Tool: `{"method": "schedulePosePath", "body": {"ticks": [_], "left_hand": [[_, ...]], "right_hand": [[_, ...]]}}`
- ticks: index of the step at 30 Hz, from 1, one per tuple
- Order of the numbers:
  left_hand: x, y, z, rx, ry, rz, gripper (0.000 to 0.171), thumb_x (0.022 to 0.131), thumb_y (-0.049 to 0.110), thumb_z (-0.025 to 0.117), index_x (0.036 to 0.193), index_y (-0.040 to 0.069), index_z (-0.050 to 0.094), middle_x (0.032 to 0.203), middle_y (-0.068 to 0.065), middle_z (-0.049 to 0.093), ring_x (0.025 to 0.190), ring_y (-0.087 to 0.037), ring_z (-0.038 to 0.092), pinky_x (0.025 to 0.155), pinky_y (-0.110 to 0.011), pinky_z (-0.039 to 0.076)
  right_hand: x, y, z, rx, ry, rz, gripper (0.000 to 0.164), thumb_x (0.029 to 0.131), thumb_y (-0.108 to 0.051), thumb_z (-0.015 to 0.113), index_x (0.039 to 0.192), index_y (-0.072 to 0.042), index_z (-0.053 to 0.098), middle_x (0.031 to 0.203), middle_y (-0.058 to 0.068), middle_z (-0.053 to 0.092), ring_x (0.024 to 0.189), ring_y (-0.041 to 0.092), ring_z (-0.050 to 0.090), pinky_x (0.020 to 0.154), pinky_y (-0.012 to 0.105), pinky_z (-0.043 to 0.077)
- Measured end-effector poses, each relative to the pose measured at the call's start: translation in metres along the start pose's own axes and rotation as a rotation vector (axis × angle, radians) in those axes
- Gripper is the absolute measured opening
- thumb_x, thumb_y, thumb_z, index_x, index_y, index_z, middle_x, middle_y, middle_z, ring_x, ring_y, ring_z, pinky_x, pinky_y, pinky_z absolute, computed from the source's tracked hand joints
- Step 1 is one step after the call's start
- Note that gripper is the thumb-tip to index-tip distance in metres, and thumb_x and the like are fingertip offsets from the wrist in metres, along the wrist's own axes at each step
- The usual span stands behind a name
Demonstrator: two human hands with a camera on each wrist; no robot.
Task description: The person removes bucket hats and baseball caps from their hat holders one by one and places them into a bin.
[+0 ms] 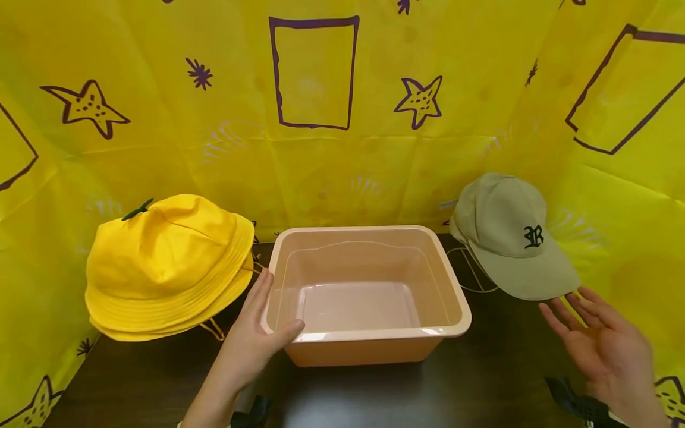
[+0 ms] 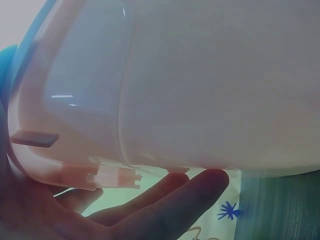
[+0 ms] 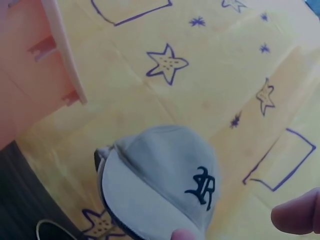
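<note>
A peach plastic basin [image 1: 369, 352] stands on the table, its inside bare. My left hand [image 1: 262, 339] holds its near left corner, thumb over the front rim and fingers along the outer left side; the left wrist view shows those fingers [image 2: 175, 207] against the basin wall. At the right, a pale grey-green baseball cap [image 1: 503, 220] with a dark letter emblem sits on a thin wire stand [image 1: 478, 290]. My right hand [image 1: 610, 351] is palm up with loosely spread fingers, its fingertips at the brim's front edge; whether they touch is unclear.
Left of the basin, yellow bucket hats [image 1: 168, 267], apparently stacked, have a green sprout on top and thin cords below. Yellow cloth [image 1: 321, 172] with purple drawings walls in the back and sides. The dark table [image 1: 353, 398] extends in front of the basin.
</note>
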State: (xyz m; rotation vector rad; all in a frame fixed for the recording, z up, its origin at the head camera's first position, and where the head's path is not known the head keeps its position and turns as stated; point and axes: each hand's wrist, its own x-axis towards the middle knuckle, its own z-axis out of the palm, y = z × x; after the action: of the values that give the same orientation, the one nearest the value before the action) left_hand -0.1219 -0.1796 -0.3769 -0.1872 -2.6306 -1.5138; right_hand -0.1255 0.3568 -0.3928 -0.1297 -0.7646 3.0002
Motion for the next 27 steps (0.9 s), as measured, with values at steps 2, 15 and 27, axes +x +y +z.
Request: {"method": "schedulePosePath", "body": {"ticks": [2,15,27], "left_hand": [[-0.0003,0.0,-0.0002,-0.003,0.003,0.002,0.102,0.083,0.041,0.081,0.161,0.015,0.02,0.165,0.004,0.008,0.148,-0.034,0.011,0.109,-0.068,0.016],[-0.0002,-0.002,0.0002,-0.014,-0.003,0.015,0.102,0.084,0.039,0.08,0.161,0.015,0.019,0.165,0.002,0.008,0.147,-0.036,0.013,0.108,-0.069,0.016],[-0.0008,-0.0024,0.0,-0.008,-0.007,0.007,0.102,0.084,0.042,0.08,0.161,0.017,0.018,0.165,0.003,0.008,0.147,-0.036,0.013,0.108,-0.07,0.016]], "right_hand": [[0.0008,0.0012,0.0027,-0.067,0.005,-0.013,0.026,0.106,-0.003,0.04,0.127,-0.016,0.049,0.138,-0.01,0.031,0.115,0.031,0.05,0.098,0.051,0.045],[0.0069,0.0015,0.0065,-0.197,-0.005,0.058,0.028,0.106,-0.002,0.039,0.126,-0.021,0.043,0.135,-0.006,0.033,0.109,0.028,0.056,0.096,0.05,0.047],[0.0063,0.0058,0.0054,-0.099,0.009,-0.029,0.043,0.102,0.01,0.041,0.13,-0.022,0.048,0.13,-0.001,0.043,0.103,0.037,0.059,0.09,0.058,0.049]]}}
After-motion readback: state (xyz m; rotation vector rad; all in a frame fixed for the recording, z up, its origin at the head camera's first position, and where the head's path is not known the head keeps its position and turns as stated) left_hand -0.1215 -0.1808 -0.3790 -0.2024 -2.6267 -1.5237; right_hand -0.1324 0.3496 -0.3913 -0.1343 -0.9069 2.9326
